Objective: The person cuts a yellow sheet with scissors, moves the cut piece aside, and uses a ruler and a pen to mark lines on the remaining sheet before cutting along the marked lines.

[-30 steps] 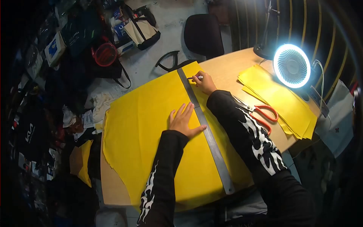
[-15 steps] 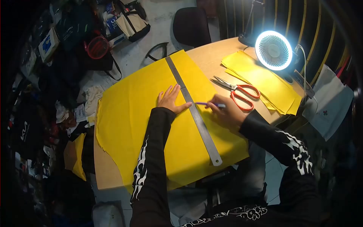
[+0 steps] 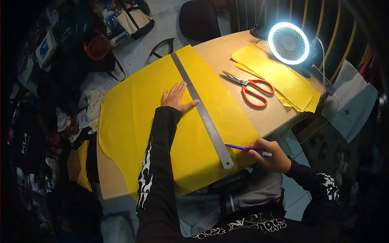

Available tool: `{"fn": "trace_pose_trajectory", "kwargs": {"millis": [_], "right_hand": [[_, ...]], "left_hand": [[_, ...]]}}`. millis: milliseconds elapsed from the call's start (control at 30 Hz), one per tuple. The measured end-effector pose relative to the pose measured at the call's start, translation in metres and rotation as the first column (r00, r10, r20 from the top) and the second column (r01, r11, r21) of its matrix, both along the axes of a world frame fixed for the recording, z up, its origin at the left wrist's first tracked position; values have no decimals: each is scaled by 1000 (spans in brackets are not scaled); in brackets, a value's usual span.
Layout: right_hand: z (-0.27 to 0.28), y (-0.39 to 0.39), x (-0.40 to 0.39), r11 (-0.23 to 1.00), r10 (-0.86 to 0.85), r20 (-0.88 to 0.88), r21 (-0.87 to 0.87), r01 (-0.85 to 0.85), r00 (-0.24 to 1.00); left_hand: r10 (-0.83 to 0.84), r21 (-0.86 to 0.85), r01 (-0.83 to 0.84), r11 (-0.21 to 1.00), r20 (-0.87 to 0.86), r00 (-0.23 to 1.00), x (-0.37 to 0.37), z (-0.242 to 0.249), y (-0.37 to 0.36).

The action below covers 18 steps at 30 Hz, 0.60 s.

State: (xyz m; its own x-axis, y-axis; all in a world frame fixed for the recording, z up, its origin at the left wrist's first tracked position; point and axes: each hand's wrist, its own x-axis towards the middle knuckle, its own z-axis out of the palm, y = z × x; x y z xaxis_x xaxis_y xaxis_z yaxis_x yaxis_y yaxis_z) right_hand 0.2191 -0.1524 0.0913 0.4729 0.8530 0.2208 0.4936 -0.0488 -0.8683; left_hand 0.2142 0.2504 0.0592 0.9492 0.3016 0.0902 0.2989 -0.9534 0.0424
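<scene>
A large yellow sheet (image 3: 137,109), which looks like fabric, covers much of the table. Across it lies a long metal ruler (image 3: 207,121), slanting from the far edge toward me. My left hand (image 3: 176,99) is spread flat, fingertips and thumb pressing on the ruler and sheet. In my right hand (image 3: 273,156) is a purple pen (image 3: 245,149), its tip at the ruler's right edge near the end with the hole. Scissors with red handles (image 3: 253,91) rest with blades parted on the table, right of the sheet.
Folded yellow pieces (image 3: 275,77) are stacked at the table's right, beside a lit ring-shaped fan lamp (image 3: 288,43). Bare wood shows along the table (image 3: 111,182). A dark chair (image 3: 199,20) stands beyond, and bags and clutter fill the left floor.
My right hand has slid the pen along the ruler toward me, from about mid-length to near the holed end. My left hand stays on the ruler. The view has shifted slightly.
</scene>
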Motion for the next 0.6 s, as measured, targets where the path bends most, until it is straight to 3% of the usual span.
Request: {"fn": "trace_pose_trajectory", "kwargs": {"millis": [600], "right_hand": [[7,-16,-8,999,36,-16,7,-36,999]], "left_hand": [[-4,-27,5,1000,36,999,1,-3,3]]}}
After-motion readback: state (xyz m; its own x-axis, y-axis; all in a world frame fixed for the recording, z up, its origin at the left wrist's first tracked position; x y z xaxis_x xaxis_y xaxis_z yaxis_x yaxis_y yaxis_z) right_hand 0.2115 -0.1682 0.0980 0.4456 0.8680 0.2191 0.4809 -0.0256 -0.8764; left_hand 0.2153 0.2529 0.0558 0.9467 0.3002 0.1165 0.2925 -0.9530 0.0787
